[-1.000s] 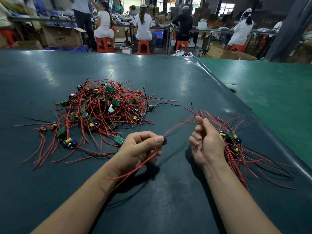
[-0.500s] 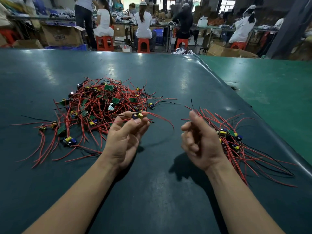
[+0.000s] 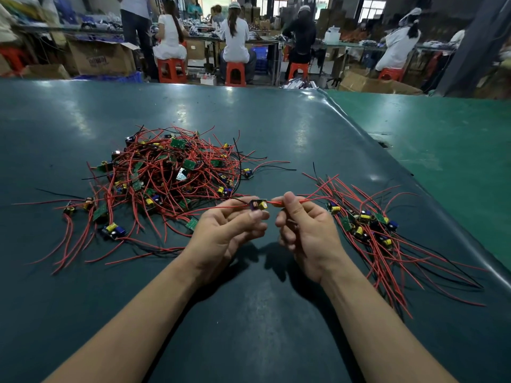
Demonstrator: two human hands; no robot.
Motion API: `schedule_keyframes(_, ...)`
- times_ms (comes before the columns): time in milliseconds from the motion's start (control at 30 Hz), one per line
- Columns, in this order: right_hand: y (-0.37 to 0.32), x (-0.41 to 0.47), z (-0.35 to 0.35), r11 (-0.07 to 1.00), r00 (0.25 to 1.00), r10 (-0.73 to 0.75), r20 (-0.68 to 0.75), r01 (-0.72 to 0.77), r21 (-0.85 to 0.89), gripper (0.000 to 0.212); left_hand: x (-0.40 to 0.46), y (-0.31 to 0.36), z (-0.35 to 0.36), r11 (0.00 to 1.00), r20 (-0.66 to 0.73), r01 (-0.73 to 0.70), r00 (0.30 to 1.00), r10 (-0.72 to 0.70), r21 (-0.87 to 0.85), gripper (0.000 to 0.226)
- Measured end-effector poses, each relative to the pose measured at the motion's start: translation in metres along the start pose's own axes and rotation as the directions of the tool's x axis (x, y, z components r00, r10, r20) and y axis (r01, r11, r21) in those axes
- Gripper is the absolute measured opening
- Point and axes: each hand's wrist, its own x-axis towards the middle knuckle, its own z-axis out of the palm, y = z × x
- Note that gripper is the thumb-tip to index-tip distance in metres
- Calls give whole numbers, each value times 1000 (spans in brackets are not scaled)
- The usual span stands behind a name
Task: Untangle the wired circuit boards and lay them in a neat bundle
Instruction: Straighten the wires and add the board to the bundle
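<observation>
1. Circuit board (image 3: 259, 204), small, with a yellow part on it, is sitting in the air between the two hands in the head view, just above the dark green surface (image 3: 249, 313) and between the two piles.
2. Left hand (image 3: 229, 233) is pinching the board's left end, thumb and fingertips closed on it; a red lead is running off leftward toward the tangled heap (image 3: 168, 178).
3. Right hand (image 3: 307, 230) is closing its grip on the red wire (image 3: 309, 199) just right of the board, thumb on top, the other fingers curled in.
4. Board and leads are lying along one line, left to right, and the laid-out bundle (image 3: 370, 230) is waiting just beside the right hand, on its far side from the heap, so I'm judging the right hand nearer for the set-down.
5. Left lead's far end is getting lost among the heap's strands, so I cannot tell whether it is free or snagged.
6. Palms are hiding how much wire is gathered inside, and the bundle's wire tips are running close to the surface's right edge.
</observation>
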Motion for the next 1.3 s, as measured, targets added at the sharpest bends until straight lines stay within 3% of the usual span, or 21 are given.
schedule_keyframes(200,0,-2,0,978,992,-115,-59,102,-182,24,0,-1,1,999,-78,-19,997,22,44,11)
schedule_keyframes(367,5,-3,3,978,996,-54,-65,40,-203,21,1,-2,0,989,-99,-118,987,127,88,31)
schedule_keyframes(500,8,-3,4,984,998,-38,-47,29,-177,8,-1,-4,0,960,-79,-159,980,181,231,26)
schedule_keyframes(733,7,3,1,997,971,-67,-231,55,-57,7,-2,-2,3,960,-55,-80,994,98,269,21)
schedule_keyframes(867,0,10,-7,987,908,-151,-390,159,-13,18,-5,0,6,962,-53,-39,997,55,270,23)
schedule_keyframes(1000,-2,11,-12,982,848,-186,-496,179,-61,13,-7,2,8,957,-18,-18,1000,24,288,14)
schedule_keyframes(1133,0,9,-10,996,904,-90,-418,81,-39,21,-7,2,5,964,-24,-32,999,40,264,12)
schedule_keyframes(1300,1,10,-13,998,940,-56,-337,48,-31,10,-7,3,3,960,-19,-21,999,27,280,18)
